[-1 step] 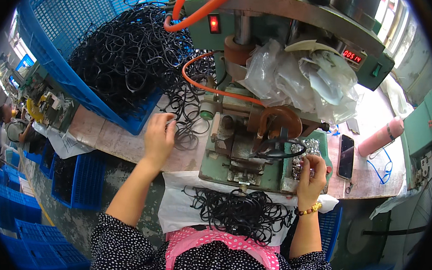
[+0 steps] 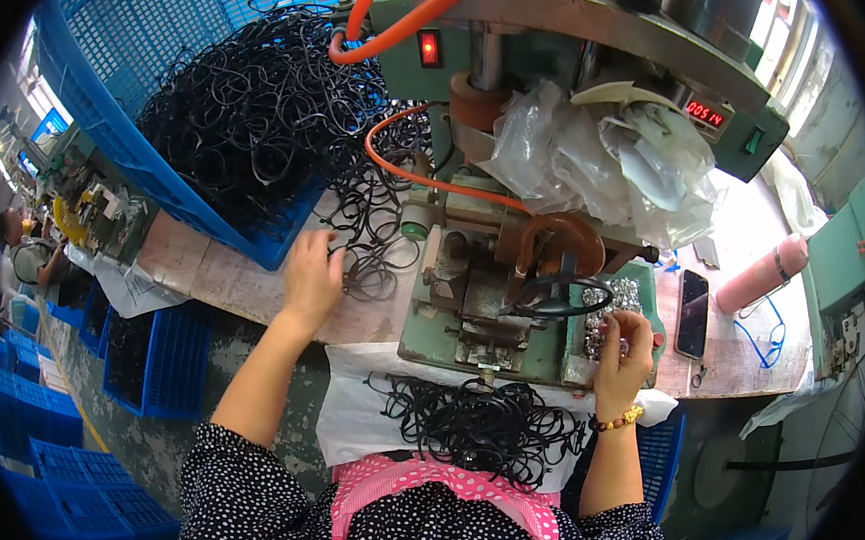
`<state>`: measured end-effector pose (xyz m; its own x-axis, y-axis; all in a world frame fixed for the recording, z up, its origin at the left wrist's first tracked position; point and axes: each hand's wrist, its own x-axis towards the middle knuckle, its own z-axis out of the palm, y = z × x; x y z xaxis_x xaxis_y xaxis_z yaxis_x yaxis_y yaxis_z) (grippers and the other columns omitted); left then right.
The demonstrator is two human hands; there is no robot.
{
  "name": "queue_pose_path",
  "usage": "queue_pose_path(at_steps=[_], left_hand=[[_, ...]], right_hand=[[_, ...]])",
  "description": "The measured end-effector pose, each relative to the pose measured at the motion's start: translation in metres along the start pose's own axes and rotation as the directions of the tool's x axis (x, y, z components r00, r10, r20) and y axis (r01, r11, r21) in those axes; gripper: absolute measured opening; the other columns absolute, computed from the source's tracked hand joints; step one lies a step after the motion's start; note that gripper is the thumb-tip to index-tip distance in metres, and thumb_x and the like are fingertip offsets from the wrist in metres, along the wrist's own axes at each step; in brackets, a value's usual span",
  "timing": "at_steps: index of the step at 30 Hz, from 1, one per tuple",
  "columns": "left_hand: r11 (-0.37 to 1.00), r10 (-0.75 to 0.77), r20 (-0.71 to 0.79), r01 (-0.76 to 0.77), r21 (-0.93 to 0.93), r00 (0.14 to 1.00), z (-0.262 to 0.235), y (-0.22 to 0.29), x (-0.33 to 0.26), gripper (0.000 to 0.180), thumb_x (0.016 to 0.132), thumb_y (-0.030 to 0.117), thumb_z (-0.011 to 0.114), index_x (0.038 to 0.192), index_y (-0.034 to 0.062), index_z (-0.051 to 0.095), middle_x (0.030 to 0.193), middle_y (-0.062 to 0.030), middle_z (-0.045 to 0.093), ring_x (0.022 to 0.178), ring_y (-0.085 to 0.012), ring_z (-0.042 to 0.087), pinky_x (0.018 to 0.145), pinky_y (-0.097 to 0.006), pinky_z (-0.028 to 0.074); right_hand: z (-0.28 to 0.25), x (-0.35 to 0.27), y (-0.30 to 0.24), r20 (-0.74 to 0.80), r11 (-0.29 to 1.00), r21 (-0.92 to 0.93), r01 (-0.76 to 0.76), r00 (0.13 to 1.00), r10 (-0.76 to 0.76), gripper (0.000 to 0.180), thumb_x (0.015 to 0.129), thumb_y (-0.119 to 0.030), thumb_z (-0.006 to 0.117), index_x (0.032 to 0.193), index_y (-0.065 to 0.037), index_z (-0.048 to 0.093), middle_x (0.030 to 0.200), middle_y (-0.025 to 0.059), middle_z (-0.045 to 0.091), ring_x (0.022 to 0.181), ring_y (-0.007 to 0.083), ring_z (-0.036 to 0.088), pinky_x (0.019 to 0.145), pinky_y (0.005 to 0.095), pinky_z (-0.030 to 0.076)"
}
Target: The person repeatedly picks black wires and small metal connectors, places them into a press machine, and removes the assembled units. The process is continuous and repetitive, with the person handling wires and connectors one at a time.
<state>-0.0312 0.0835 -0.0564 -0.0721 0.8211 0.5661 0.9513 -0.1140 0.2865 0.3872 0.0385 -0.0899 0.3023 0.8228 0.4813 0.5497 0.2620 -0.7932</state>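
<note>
My left hand (image 2: 313,280) is over the worktable beside loose black rubber-like loops (image 2: 377,272), its thumb and fingers apart with nothing visible between them. At the press, my right hand (image 2: 623,352) is at the green tray (image 2: 571,353) of small shiny metal pieces (image 2: 623,297). Its thumb and fingertips are pinched together; whatever is between them is too small to make out. A black loop (image 2: 586,309) sticks out from the press fixture (image 2: 490,301), just above the tray. More black loops (image 2: 483,422) lie heaped on the white cloth (image 2: 346,391) before me.
A blue crate (image 2: 119,161) piled with black loops stands at the back left. Orange hoses (image 2: 436,182) and plastic bags (image 2: 585,159) hang at the green press. To the right lie a phone (image 2: 692,314), a pink bottle (image 2: 764,273) and a blue cord (image 2: 774,341). Another person (image 2: 28,256) sits far left.
My left hand has shifted slightly left and down, away from the loose loops. The right hand has hardly moved; the loop in the fixture looks the same.
</note>
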Motion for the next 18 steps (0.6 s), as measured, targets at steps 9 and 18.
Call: queue_pose_path(at_steps=[9,18], left_hand=[[0.947,-0.119,0.229,0.041,0.318,0.966,0.018,-0.056,-0.014,0.019,0.086,0.015,0.067,0.1,0.0079,0.057,0.095,-0.0117,0.068,0.089,-0.0361,0.067,0.073,-0.049,0.053],[0.924,-0.102,0.128,0.142,-0.356,0.987,-0.049,-0.018,-0.021,0.042,0.1,0.005,0.047,0.14,0.009,0.055,0.098,-0.0079,0.068,0.081,-0.0172,0.066,0.066,-0.034,0.052]], right_hand=[[-0.004,0.002,-0.004,-0.002,0.986,-0.062,0.157,0.988,-0.157,0.009,0.091,0.005,0.063,0.099,0.0,0.065,0.091,0.0122,0.065,0.082,0.0268,0.063,0.081,0.0363,0.051],[-0.003,-0.001,-0.003,-0.023,0.989,0.001,0.146,0.989,-0.146,0.014,0.089,0.005,0.065,0.101,-0.002,0.07,0.088,0.0092,0.071,0.081,0.0232,0.067,0.11,0.0492,0.044]])
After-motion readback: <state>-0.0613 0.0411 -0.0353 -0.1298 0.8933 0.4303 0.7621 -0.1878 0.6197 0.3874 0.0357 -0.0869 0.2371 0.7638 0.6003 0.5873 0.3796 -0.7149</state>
